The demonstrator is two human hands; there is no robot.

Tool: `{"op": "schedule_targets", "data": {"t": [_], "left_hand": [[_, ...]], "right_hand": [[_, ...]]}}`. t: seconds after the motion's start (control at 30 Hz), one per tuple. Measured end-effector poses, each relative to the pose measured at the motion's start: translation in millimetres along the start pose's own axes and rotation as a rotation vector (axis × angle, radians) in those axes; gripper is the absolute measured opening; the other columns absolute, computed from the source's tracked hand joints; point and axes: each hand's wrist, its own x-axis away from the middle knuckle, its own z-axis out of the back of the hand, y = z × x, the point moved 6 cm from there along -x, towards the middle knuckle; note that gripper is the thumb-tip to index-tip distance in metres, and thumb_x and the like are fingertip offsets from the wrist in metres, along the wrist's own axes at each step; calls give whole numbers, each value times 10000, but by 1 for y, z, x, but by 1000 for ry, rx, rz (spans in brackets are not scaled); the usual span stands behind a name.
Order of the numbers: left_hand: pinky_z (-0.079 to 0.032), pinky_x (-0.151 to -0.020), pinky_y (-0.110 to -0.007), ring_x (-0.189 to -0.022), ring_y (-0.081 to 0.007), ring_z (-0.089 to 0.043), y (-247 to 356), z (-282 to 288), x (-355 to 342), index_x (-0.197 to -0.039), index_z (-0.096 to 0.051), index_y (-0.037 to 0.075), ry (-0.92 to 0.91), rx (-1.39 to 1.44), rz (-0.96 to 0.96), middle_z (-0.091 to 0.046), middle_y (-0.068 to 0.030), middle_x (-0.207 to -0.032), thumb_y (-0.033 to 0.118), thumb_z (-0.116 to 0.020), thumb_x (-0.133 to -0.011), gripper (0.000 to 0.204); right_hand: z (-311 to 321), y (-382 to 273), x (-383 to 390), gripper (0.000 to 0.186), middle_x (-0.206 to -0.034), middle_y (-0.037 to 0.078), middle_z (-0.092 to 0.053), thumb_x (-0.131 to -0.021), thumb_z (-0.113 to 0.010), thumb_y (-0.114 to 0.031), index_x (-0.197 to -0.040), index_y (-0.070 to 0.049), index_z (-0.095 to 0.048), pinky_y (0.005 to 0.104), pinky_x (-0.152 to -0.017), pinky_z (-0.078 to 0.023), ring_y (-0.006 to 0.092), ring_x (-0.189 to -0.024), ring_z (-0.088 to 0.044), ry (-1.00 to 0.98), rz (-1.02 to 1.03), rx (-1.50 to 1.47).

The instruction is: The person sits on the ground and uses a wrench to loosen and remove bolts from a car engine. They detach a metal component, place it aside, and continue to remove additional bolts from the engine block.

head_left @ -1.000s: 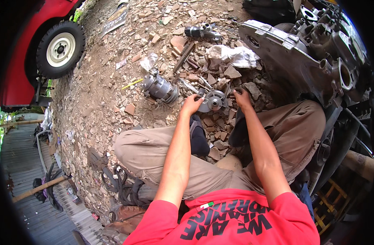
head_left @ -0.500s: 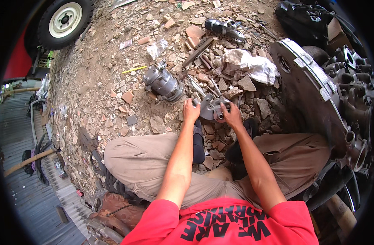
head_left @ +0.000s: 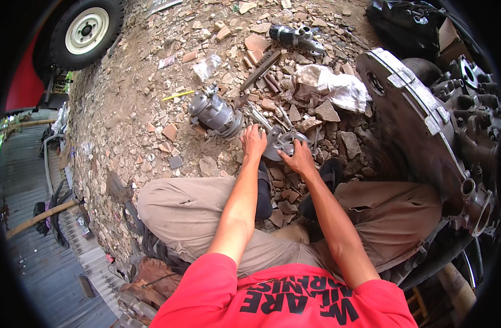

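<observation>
A grey cast-metal bracket (head_left: 284,143) with rounded openings is held low between my feet, over the rubble. My right hand (head_left: 299,157) grips its right side, the thumb over the near face and the fingers curled round the edge. At the bracket's upper left edge is my left hand (head_left: 254,143), its fingers bent and close together; what lies beneath them is partly hidden. Just left of it sits a grey metal compressor (head_left: 215,113) with a round pulley end. Slim metal hand tools (head_left: 256,113) lie on the stones beyond the bracket.
Broken tile and stones cover the ground. A large metal housing (head_left: 406,104) stands close on my right, with engine parts (head_left: 475,120) behind it. Farther off lie a black-and-silver cylindrical part (head_left: 295,37), a toothed bar (head_left: 261,71), white plastic (head_left: 332,87) and a yellow strip (head_left: 178,95).
The bracket has turned and tilted in my hands. My left hand has shifted slightly left and up, and my right hand has moved left and wrapped lower round the bracket's edge.
</observation>
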Motion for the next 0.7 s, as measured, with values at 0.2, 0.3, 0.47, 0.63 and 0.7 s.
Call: {"op": "schedule_targets", "data": {"t": [0.2, 0.3, 0.47, 0.63, 0.7], "left_hand": [[-412, -964, -499, -1130, -340, -548, 9, -16, -11, -1030, -686, 74, -212, -33, -81, -643, -146, -1119, 312, -571, -901, 295], [-409, -982, -471, -1142, -360, -532, 1, -30, -12, -1010, -702, 59, -307, -13, -10, -682, -163, -1042, 420, -514, -933, 414], [-408, -982, -461, -1154, -369, -523, 8, -29, 0, -1028, -683, 19, -267, 0, -51, -658, -216, -1072, 527, -623, -844, 543], [-443, -941, -458, -1080, -391, -581, 11, -10, 16, -1072, -646, 4, -290, -179, -75, -656, -256, -1010, 539, -711, -756, 625], [-458, -907, -474, -1053, -371, -604, 7, 4, 30, -1003, -646, 11, -200, -182, -63, -661, -236, -1051, 514, -726, -736, 575]], "right_hand": [[-3, 4, -1, 649, -1151, 266, -512, -776, -722, -468, -1185, 2, -541, 510, -881, -468, 460, -1056, -547, 33, -10, -8], [-5, -2, 3, 638, -1179, 257, -500, -781, -721, -437, -1203, 1, -530, 517, -882, -468, 459, -1063, -539, 25, -55, 15], [-9, -21, 11, 537, -1122, 240, -531, -813, -713, -366, -1153, 4, -525, 516, -819, -500, 443, -1009, -565, 77, -56, 139], [1, -16, 23, 548, -1133, 244, -528, -742, -774, -296, -1097, 47, -535, 467, -866, -485, 421, -1018, -559, 104, 32, 5], [2, -23, 32, 550, -1133, 242, -531, -732, -775, -285, -1100, 48, -538, 472, -867, -484, 424, -1020, -556, 122, 57, 5]]}}
